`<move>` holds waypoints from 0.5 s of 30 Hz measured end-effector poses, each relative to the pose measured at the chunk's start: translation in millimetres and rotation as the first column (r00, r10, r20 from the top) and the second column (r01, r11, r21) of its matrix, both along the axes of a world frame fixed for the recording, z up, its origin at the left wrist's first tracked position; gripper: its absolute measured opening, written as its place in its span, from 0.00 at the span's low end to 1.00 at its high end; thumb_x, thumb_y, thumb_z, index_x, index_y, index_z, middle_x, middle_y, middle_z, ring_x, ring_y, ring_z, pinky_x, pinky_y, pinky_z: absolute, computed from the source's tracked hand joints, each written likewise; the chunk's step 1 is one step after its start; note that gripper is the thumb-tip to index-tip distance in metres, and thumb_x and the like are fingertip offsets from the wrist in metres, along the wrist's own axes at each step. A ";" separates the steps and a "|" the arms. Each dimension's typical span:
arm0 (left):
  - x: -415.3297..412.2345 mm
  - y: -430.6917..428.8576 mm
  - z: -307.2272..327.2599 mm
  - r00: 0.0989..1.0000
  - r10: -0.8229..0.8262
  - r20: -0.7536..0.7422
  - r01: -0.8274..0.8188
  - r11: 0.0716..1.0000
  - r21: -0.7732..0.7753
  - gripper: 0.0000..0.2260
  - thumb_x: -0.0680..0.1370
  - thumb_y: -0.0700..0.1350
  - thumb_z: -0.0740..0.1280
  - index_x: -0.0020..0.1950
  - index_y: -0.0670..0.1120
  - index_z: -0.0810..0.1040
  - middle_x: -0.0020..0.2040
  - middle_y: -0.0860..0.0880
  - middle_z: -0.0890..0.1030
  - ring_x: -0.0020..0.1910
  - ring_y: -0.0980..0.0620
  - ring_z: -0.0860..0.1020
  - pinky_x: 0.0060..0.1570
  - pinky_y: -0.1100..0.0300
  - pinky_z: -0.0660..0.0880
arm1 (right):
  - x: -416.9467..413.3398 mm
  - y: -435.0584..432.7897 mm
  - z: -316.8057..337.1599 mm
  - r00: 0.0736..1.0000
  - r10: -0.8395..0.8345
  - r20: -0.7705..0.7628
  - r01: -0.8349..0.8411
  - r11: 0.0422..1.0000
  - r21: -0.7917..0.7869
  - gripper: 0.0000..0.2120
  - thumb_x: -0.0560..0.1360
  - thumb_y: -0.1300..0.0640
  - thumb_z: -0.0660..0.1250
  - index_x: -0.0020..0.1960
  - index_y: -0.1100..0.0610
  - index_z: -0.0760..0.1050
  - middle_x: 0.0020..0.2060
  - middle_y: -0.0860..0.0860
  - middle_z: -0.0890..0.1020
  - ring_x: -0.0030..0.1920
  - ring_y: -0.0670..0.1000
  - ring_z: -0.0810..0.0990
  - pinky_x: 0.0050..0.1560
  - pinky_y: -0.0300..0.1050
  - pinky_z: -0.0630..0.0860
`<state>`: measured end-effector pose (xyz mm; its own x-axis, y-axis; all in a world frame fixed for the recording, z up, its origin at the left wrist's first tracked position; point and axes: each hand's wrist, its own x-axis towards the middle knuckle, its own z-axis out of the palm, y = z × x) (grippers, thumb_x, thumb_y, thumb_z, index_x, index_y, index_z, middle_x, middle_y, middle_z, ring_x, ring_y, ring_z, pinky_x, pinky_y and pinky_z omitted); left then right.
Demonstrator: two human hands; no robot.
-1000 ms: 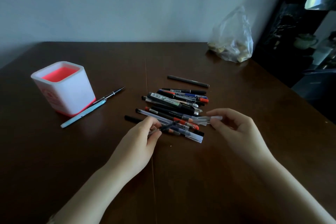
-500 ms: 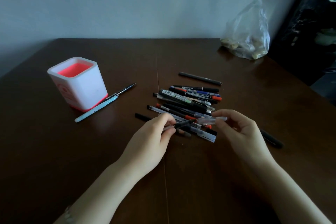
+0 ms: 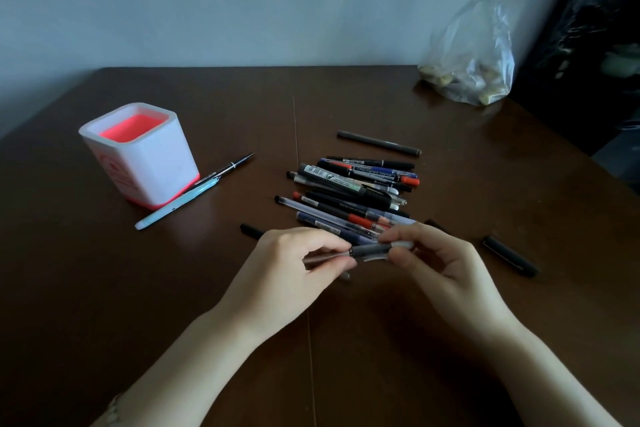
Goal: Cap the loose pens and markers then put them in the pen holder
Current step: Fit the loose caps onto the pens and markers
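While the left hand [image 3: 294, 263] pinches the clear pen [image 3: 360, 251] by its barrel, the right hand's [image 3: 436, 263] fingers [image 3: 393, 236] close on its cap end, just above the tabletop [image 3: 173, 288]. Light, stiff, slick plastic: best gripped near the joint.

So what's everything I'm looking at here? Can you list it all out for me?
table: one, dark brown wood, fills the view.
pen holder: one, white with red inside and base, far left, upright.
pile of pens and markers: one heap, black, red, blue and clear, centre of table; too tangled to count.
light blue pen: one, beside the holder's base.
thin black pen: one, next to the light blue one.
grey pen: one, alone behind the pile.
black marker: one, right of the hands.
plastic bag: one, clear, far right corner.
clear pen: one, held between both hands.
left hand: grips the barrel.
right hand: grips the cap end.
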<state>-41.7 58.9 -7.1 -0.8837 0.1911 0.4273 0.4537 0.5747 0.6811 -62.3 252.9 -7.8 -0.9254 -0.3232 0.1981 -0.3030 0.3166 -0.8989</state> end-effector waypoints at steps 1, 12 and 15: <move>-0.1 0.1 0.1 0.999 -0.001 0.036 0.001 1.000 0.019 0.07 0.70 0.42 0.73 0.47 0.47 0.83 0.41 0.58 0.82 0.43 0.65 0.80 0.41 0.76 0.72 | 0.7 0.4 -0.3 1.000 0.009 -0.010 -0.009 1.000 0.010 0.13 0.73 0.61 0.66 0.46 0.41 0.77 0.46 0.39 0.80 0.46 0.45 0.80 0.45 0.37 0.76; -3.3 -5.1 1.8 0.991 0.024 0.129 -0.027 0.999 0.021 0.05 0.71 0.43 0.71 0.46 0.49 0.82 0.38 0.57 0.82 0.36 0.61 0.80 0.36 0.68 0.77 | -1.9 1.2 -1.7 1.000 -0.023 -0.008 0.022 0.998 -0.051 0.11 0.74 0.61 0.65 0.46 0.45 0.77 0.40 0.42 0.81 0.35 0.45 0.77 0.35 0.34 0.74; -6.1 -8.5 -2.5 0.991 0.079 0.107 -0.074 0.996 -0.051 0.05 0.73 0.49 0.69 0.47 0.51 0.81 0.39 0.60 0.81 0.40 0.61 0.80 0.36 0.68 0.77 | -5.2 4.4 1.0 0.996 -0.093 0.007 0.093 0.992 -0.082 0.09 0.74 0.62 0.64 0.45 0.49 0.78 0.35 0.43 0.81 0.29 0.42 0.73 0.29 0.32 0.70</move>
